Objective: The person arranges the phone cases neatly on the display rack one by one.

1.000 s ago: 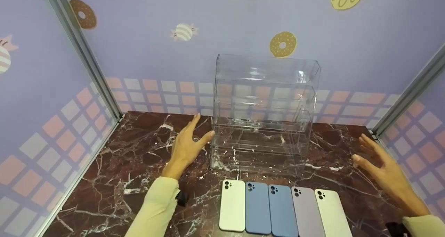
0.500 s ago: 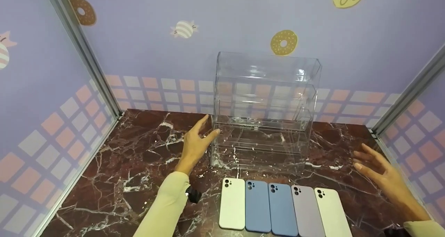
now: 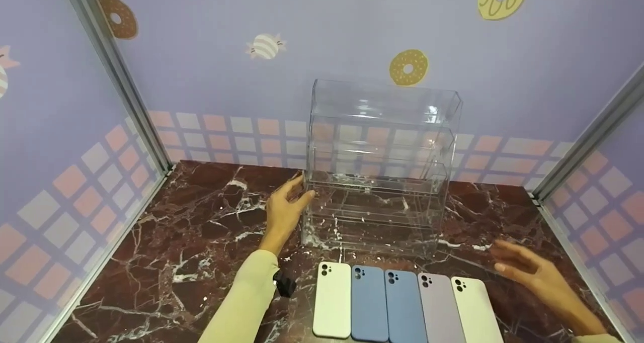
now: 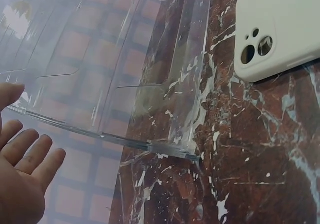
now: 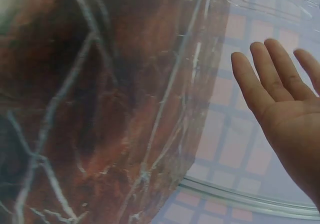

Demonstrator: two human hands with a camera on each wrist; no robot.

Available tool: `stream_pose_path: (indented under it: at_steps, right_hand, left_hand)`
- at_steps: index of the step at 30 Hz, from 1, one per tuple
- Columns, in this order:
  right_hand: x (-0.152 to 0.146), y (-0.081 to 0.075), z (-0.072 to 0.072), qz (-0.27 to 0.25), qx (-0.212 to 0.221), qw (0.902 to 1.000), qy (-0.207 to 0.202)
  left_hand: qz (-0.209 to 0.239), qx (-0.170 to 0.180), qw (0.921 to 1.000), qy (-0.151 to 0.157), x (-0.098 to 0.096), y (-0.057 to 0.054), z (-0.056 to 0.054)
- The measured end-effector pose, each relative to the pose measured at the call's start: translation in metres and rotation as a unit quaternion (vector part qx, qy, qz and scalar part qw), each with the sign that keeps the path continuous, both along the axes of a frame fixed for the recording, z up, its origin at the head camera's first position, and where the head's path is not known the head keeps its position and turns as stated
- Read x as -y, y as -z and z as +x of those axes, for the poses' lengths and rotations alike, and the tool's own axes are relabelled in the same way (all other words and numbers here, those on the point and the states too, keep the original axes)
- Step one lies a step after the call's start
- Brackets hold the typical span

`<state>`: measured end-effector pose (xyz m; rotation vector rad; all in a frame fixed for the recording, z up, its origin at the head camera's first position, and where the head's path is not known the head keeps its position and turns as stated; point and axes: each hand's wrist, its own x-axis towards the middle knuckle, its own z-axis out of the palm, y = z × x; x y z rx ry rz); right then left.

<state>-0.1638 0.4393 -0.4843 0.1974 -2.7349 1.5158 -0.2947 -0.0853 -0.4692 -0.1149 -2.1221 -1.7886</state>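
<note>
In the head view, a clear plastic tiered rack stands at the back of the marbled tabletop. My left hand is at the rack's left side, thumb in front of the edge and fingers slightly bent. In the left wrist view the fingers lie beside the rack's edge; whether they touch it I cannot tell. My right hand hovers right of the rack, apart from it, fingers extended and a little blurred. Several phone cases lie in a row before the rack: white, blue, blue, lilac, white.
Patterned purple walls close in the back and both sides, with metal posts at the corners. The dark red marbled tabletop runs up to these walls.
My left hand has moved right, up to the rack's left side. My right hand has come left and lower, toward the phone cases. The rack and cases keep their places.
</note>
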Motion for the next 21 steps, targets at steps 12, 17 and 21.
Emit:
stream_pose_path:
  at_steps: [12, 17, 21]
  right_hand:
    - [-0.002, 0.024, 0.003, 0.036, -0.012, 0.9935, -0.107]
    - [-0.005, 0.034, 0.003, 0.026, -0.019, 0.9865, -0.16]
    - [-0.005, 0.037, 0.002, 0.023, 0.002, 0.9796, -0.199]
  left_hand:
    - [-0.002, 0.007, 0.9998, -0.018, -0.005, 0.0, -0.004]
    - [0.007, 0.014, 0.9994, -0.031, -0.007, 0.003, -0.004]
    - [0.032, 0.014, 0.9991, -0.024, -0.008, 0.006, -0.004]
